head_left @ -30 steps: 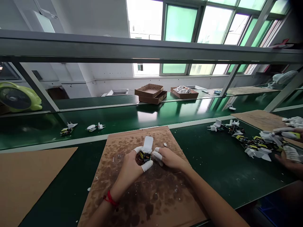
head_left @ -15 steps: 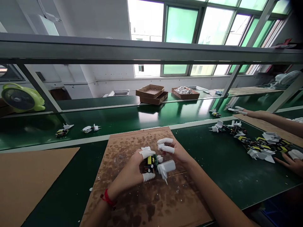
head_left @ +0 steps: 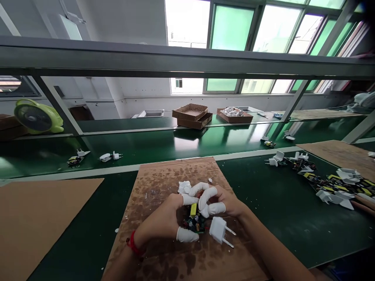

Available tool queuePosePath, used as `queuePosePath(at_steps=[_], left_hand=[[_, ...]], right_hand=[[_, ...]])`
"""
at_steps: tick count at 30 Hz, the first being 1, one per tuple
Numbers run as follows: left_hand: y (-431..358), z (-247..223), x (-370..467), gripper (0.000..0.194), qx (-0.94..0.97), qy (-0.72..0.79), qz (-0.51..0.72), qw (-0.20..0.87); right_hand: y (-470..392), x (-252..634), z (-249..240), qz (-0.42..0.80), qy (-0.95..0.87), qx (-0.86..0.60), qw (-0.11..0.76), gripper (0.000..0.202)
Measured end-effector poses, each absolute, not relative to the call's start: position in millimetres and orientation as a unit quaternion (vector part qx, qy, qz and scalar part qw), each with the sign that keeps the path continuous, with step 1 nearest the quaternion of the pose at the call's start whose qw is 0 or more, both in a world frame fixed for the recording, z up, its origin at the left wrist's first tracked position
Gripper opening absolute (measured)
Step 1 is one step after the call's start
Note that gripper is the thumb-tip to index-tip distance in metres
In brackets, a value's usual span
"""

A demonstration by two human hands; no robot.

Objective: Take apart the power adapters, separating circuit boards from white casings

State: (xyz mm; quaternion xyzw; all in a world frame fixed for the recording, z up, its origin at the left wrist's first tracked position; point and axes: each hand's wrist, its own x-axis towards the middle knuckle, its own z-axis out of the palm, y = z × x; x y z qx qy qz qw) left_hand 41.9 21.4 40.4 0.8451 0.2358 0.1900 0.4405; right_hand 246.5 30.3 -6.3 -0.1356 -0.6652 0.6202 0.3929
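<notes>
My left hand [head_left: 172, 218], with white finger covers and a red bracelet at the wrist, grips a small circuit board [head_left: 195, 220] that carries a yellow transformer. My right hand [head_left: 218, 201], also in white finger covers, has its fingers pinched together at the board's upper right edge; what they hold there is hidden. A white two-pin plug housing [head_left: 218, 230] hangs to the right of the board, its pins pointing right and down. A crumpled white scrap [head_left: 184, 187] shows above my left fingertips. Below everything lies a stained cardboard sheet [head_left: 164, 253].
Several boards with white plug parts [head_left: 336, 183] lie heaped at right, near a co-worker's arm [head_left: 365, 208]. Pairs of plug pieces [head_left: 109, 157] rest on the green belt [head_left: 146, 146]. Cardboard trays [head_left: 191, 117] stand behind it. A metal rail [head_left: 187, 62] crosses overhead.
My right hand has come down to the board and its fingers have closed. The plug housing has turned, its pins now facing right. The co-worker's reaching arm has withdrawn from the belt.
</notes>
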Motion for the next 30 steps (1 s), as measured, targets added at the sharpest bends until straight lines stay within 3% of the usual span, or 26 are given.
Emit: queuePosePath(at_steps=[4, 9, 12, 14, 17, 22, 25, 30], left_hand=[[21, 41, 41, 0.027, 0.849, 0.213, 0.161, 0.456], [21, 33, 42, 0.027, 0.886, 0.140, 0.168, 0.410], [20, 31, 44, 0.029, 0.880, 0.126, 0.198, 0.413], [19, 33, 44, 0.031, 0.865, 0.147, 0.210, 0.433], [16, 39, 43, 0.033, 0.849, 0.171, 0.218, 0.450], [12, 41, 44, 0.057, 0.808, 0.186, 0.227, 0.511], [7, 33, 44, 0.073, 0.774, 0.205, 0.249, 0.545], [0, 21, 40, 0.086, 0.765, 0.254, 0.263, 0.530]], right_hand=[[25, 244, -9, 0.627, -0.675, -0.128, 0.367, 0.020], [22, 241, -15, 0.682, -0.647, -0.114, 0.322, 0.045], [22, 240, -16, 0.673, -0.670, -0.118, 0.290, 0.030], [21, 240, -14, 0.641, -0.687, -0.136, 0.314, 0.022], [17, 239, -13, 0.612, -0.687, -0.159, 0.357, 0.031], [13, 241, -17, 0.630, -0.669, -0.176, 0.354, 0.039], [12, 240, -19, 0.633, -0.648, -0.183, 0.381, 0.035], [7, 234, -15, 0.660, -0.608, -0.156, 0.413, 0.024]])
